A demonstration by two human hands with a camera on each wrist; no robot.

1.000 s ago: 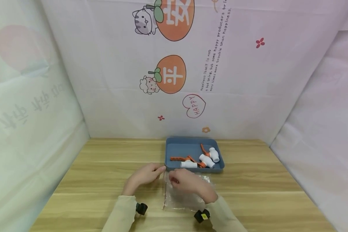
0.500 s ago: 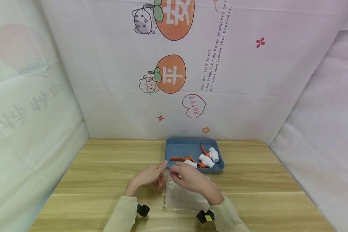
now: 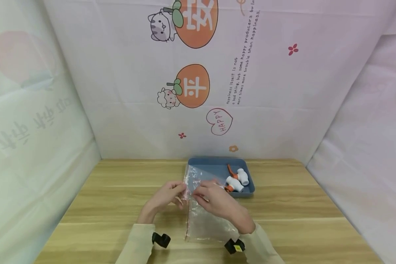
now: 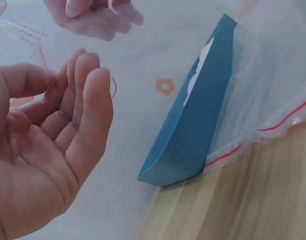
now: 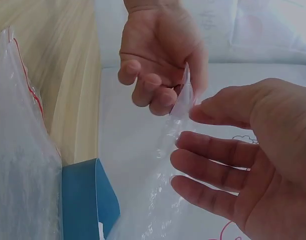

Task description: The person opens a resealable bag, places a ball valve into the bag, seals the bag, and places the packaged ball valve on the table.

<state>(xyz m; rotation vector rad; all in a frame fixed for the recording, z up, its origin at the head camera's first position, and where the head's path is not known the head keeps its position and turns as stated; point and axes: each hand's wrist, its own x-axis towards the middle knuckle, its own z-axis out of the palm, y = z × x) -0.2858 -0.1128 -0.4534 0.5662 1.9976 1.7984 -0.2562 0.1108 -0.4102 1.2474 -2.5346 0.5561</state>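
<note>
A clear plastic zip bag (image 3: 192, 176) hangs upright in front of the tray's left part. My left hand (image 3: 166, 194) pinches its edge between thumb and index finger; the other fingers curl loosely, as the left wrist view shows. Facing it is my right hand (image 3: 217, 203), with thumb and index fingertips apart at the bag's film in the right wrist view. More clear bags (image 3: 212, 225) with a red zip line (image 4: 287, 122) lie under my hands. Behind is a blue tray (image 3: 217, 159) holding white ball valves (image 3: 235, 184) with orange handles; one is mostly hidden by the right hand.
The wooden table (image 3: 128, 183) runs back to a printed white cloth wall (image 3: 135, 124). Similar cloth hangs at the left (image 3: 62, 146) and right (image 3: 366, 146) sides. The tray stands close to the back wall.
A single bag now stands raised in front of the tray, held by the left hand. Earlier both hands were at the top edge of the lying bags. The right hand has shifted slightly.
</note>
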